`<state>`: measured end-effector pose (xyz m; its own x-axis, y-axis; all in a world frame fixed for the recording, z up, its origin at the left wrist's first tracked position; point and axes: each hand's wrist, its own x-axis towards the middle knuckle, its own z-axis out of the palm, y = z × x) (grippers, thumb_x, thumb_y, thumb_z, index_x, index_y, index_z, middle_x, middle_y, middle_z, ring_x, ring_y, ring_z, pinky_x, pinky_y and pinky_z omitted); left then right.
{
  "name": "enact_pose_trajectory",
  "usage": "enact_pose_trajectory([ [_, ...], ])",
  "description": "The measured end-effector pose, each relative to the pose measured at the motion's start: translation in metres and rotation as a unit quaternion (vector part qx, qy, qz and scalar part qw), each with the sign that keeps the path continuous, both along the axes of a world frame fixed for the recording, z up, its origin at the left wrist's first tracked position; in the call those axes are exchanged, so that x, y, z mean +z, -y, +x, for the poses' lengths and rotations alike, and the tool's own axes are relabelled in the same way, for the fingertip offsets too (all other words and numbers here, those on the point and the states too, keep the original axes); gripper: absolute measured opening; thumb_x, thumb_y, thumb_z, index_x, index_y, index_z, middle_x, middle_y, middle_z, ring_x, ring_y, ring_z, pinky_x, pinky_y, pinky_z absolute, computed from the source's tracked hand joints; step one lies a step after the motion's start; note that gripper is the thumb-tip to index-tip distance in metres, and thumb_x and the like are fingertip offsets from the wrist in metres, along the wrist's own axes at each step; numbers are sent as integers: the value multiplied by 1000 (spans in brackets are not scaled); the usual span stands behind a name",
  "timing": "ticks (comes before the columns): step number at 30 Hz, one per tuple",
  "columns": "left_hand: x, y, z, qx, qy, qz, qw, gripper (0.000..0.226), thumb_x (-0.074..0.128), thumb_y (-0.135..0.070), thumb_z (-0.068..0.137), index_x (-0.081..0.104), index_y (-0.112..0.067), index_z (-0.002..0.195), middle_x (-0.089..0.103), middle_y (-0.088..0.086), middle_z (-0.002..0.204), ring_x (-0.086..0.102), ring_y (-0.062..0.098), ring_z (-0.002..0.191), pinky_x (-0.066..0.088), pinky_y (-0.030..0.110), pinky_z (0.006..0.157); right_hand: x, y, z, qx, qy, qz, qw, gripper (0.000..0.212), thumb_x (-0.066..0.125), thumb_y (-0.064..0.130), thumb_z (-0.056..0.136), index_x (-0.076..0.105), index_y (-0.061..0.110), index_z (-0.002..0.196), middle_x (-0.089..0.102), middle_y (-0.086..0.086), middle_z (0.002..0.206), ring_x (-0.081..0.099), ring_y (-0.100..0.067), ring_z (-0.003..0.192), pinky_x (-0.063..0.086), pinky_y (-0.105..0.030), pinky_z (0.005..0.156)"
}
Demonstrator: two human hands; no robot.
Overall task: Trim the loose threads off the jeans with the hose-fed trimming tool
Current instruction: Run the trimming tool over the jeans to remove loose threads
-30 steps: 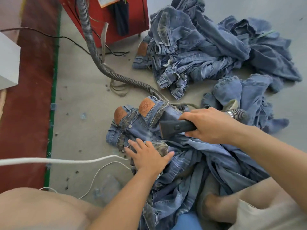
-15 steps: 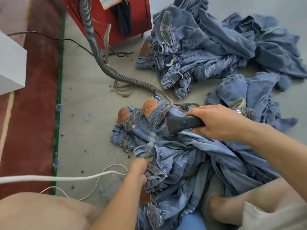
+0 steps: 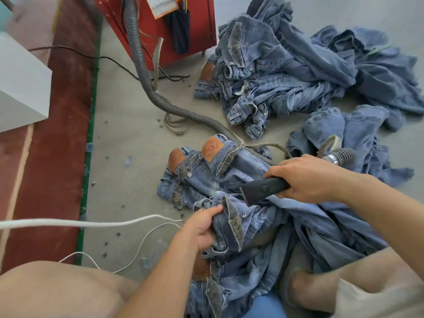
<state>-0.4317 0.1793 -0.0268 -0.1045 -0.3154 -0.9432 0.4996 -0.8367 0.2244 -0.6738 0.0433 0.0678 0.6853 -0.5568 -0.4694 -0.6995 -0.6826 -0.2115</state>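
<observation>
Left hand point(image 3: 199, 228) pinches jeans point(image 3: 231, 216) waistband, fingers curled. Right hand point(image 3: 307, 177) wrapped around trimmer point(image 3: 263, 188); head just above denim.

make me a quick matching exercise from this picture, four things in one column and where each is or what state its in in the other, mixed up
Things
1. trimming tool
2. left hand
3. grey hose
4. big pile of jeans

Places or states
A. runs over the floor from the red cabinet
B. heaped on the floor at the upper right
C. gripped in the right hand
D. grips a waistband of the jeans being worked on

Pairs: 1-C, 2-D, 3-A, 4-B
</observation>
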Motion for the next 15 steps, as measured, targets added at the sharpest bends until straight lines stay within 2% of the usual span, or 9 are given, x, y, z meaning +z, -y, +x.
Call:
enact_pose_trajectory([
  [3, -3, -7, -5, 55, -38, 12, 998, 29, 45, -13, 108, 68, 5, 107, 73, 25, 104, 67, 36, 96, 51, 51, 87, -4, -3, 4, 16, -6, -14, 1000, 29, 62, 48, 94, 52, 45, 121, 50, 20, 90, 59, -13, 91, 34, -33, 75],
  [5, -4, -10, -8, 48, -38, -2, 998, 30, 43, -10, 108, 69, 5, 103, 73, 25, 100, 69, 36, 92, 52, 50, 82, -6, -9, 8, 35, -23, -18, 999, 29, 60, 49, 96, 51, 43, 123, 50, 18, 91, 63, -15, 100, 39, -35, 81],
  [9, 4, -17, -10, -5, -29, -75, 997, 9, 52, 11, 99, 60, 8, 100, 74, 26, 87, 76, 33, 73, 63, 46, 66, -5, -26, 21, 71, -17, -6, 997, 40, 60, 54, 97, 48, 42, 134, 61, 15, 112, 61, -14, 112, 43, -37, 97],
  [12, 6, -24, -11, -22, -15, -129, 991, 33, 54, 23, 90, 60, 8, 118, 75, 23, 90, 76, 31, 74, 63, 41, 64, 5, -29, 25, 68, 27, 32, 997, 45, 63, 55, 94, 49, 45, 136, 63, 19, 118, 58, -8, 113, 42, -37, 100],
  [15, 7, -27, -7, 7, 1, -153, 988, 39, 60, 21, 83, 60, 7, 119, 72, 24, 97, 73, 34, 82, 62, 43, 72, 19, -8, 13, -22, 77, 58, 995, 45, 71, 50, 90, 53, 49, 132, 64, 23, 116, 61, -9, 109, 48, -38, 94],
])
